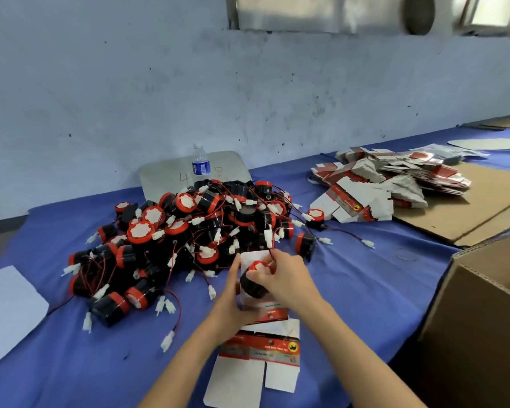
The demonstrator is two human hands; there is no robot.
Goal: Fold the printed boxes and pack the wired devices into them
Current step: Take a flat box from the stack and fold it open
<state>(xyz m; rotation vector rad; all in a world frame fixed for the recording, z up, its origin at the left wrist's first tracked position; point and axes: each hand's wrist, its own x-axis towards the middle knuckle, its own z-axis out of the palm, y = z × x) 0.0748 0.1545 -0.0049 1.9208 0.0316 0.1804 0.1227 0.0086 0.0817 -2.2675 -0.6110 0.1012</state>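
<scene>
My left hand (233, 307) grips a folded printed box (273, 310) in red and white, held upright over the blue table. My right hand (283, 279) holds a black and red wired device (252, 285) at the box's open top, its white flap (253, 256) standing up behind. The device's red wire runs up to a white connector (268, 237). A large pile of the same wired devices (195, 231) lies just beyond my hands. A flat unfolded box (256, 360) lies under my wrists. A heap of flat printed boxes (389, 184) sits at the far right.
A water bottle (200, 163) stands behind the pile in front of a grey board (165, 175). A brown carton (483, 319) stands open at the right edge, with flat cardboard (468, 213) behind it. White paper (6, 310) lies at the left.
</scene>
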